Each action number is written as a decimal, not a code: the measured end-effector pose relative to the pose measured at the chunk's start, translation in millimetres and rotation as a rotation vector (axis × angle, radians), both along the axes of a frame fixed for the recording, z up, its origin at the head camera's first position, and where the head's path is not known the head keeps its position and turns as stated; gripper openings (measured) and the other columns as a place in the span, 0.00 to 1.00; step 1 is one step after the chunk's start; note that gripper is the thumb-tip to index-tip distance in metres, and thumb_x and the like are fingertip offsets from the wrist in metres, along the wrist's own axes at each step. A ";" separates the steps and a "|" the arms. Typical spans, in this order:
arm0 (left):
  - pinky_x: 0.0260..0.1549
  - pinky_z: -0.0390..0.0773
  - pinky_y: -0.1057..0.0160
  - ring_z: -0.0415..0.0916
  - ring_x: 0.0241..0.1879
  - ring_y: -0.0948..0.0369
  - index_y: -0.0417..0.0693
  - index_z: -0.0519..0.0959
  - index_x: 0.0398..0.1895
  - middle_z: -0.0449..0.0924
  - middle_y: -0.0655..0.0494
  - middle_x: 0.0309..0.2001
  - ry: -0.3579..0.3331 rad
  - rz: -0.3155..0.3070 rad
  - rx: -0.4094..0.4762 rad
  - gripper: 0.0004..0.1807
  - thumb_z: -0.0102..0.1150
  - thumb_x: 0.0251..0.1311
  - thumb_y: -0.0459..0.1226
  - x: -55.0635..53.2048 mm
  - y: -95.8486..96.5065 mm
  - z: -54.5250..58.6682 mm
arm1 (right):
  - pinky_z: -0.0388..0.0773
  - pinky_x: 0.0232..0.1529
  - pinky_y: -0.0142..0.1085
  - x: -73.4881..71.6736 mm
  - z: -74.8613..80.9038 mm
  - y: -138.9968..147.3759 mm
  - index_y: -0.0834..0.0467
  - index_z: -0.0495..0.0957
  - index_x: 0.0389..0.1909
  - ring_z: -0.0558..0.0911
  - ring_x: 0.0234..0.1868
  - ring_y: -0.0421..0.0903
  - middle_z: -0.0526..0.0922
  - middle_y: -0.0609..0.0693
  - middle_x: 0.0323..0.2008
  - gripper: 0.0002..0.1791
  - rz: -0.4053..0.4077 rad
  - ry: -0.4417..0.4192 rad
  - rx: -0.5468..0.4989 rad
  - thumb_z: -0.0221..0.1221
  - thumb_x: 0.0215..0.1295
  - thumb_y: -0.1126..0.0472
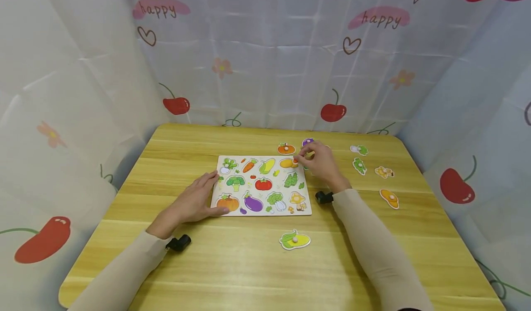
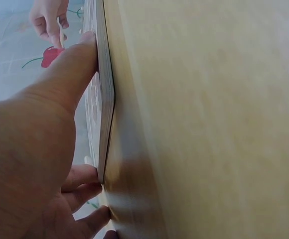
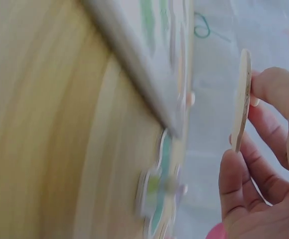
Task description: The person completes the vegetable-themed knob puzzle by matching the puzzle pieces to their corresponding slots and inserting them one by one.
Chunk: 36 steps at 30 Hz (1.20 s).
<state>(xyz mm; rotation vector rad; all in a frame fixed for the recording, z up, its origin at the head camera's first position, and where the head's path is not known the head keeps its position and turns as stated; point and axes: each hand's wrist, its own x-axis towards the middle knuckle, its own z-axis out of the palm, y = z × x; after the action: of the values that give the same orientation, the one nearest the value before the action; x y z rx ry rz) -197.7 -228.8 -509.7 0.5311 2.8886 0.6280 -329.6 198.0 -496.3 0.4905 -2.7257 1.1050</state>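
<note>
A vegetable puzzle board (image 1: 244, 182) lies flat on the table. My left hand (image 1: 192, 200) rests against its left side, fingers along the edge and thumb extended over the front left corner; the left wrist view shows the thumb (image 2: 67, 67) on the board's rim. Over the board's back right corner, my right hand (image 1: 321, 163) pinches a thin wooden puzzle piece (image 3: 242, 102) by its knob, fingertips also at its lower rim. The right wrist view catches this piece edge-on, raised above the table; a little red shows at the fingertips in the head view, its picture mostly hidden.
A corn piece (image 1: 295, 240) lies in front of the board. Behind it are a pumpkin piece (image 1: 286, 149) and a purple piece (image 1: 308, 142). To the right lie a cabbage piece (image 1: 359, 150), a green leafy piece (image 1: 359, 166), a mushroom piece (image 1: 384, 172) and a potato-like piece (image 1: 389, 198).
</note>
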 end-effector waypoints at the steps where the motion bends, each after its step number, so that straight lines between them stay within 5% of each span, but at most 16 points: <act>1: 0.89 0.64 0.28 0.57 0.92 0.31 0.31 0.57 0.93 0.55 0.35 0.95 0.002 -0.002 0.001 0.68 0.81 0.69 0.64 0.1 0.0 0.1 | 0.94 0.58 0.53 0.2 0.2 -3.6 0.59 0.90 0.43 0.85 0.55 0.56 0.88 0.58 0.51 0.11 0.003 -0.004 -0.006 0.78 0.78 0.55; 8: 0.89 0.63 0.28 0.56 0.92 0.31 0.30 0.58 0.93 0.55 0.35 0.95 0.013 -0.011 0.010 0.67 0.81 0.69 0.63 0.7 -0.5 -0.1 | 0.91 0.56 0.48 0.4 1.6 -29.3 0.58 0.91 0.44 0.85 0.54 0.55 0.89 0.56 0.51 0.11 0.020 -0.051 -0.031 0.78 0.78 0.54; 17: 0.89 0.64 0.28 0.57 0.92 0.31 0.30 0.58 0.93 0.56 0.35 0.94 0.016 -0.010 0.007 0.67 0.80 0.69 0.64 0.3 -0.7 0.1 | 0.95 0.61 0.51 -1.5 2.9 -63.6 0.60 0.94 0.45 0.86 0.58 0.57 0.88 0.60 0.54 0.10 0.083 -0.046 -0.008 0.77 0.79 0.56; 25: 0.89 0.64 0.27 0.56 0.92 0.31 0.31 0.58 0.93 0.55 0.36 0.95 0.006 -0.007 0.015 0.67 0.81 0.69 0.64 0.2 -0.6 0.2 | 0.88 0.67 0.56 1.4 2.2 -95.6 0.56 0.95 0.44 0.86 0.62 0.59 0.90 0.58 0.56 0.10 0.116 -0.055 0.041 0.76 0.80 0.53; 29: 0.89 0.63 0.27 0.56 0.92 0.31 0.31 0.58 0.93 0.55 0.36 0.95 0.003 -0.005 0.012 0.67 0.80 0.69 0.64 -0.2 -0.7 0.1 | 0.86 0.67 0.57 -1.4 -3.3 -109.0 0.55 0.96 0.42 0.86 0.61 0.60 0.90 0.58 0.54 0.09 0.153 -0.069 0.031 0.78 0.78 0.53; 31: 0.89 0.63 0.27 0.56 0.92 0.31 0.31 0.57 0.93 0.55 0.36 0.95 0.001 -0.004 0.010 0.67 0.80 0.69 0.65 -0.3 -0.6 0.2 | 0.87 0.65 0.51 -16.7 -22.2 -111.4 0.52 0.96 0.40 0.86 0.59 0.55 0.90 0.54 0.51 0.13 0.179 -0.050 0.027 0.78 0.78 0.46; 36: 0.89 0.63 0.27 0.56 0.92 0.31 0.31 0.57 0.93 0.55 0.36 0.95 -0.004 -0.007 0.009 0.68 0.80 0.69 0.65 -0.5 -0.3 0.7 | 0.85 0.59 0.45 -16.8 -25.6 -127.9 0.51 0.96 0.40 0.83 0.53 0.51 0.88 0.53 0.51 0.13 0.177 -0.093 0.038 0.78 0.77 0.45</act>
<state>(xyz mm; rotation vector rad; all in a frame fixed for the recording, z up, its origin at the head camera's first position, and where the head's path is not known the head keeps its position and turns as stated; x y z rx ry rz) -198.2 -229.1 -508.9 0.5405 2.8803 0.6413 -346.5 70.1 -521.8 0.7156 -2.8334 1.1456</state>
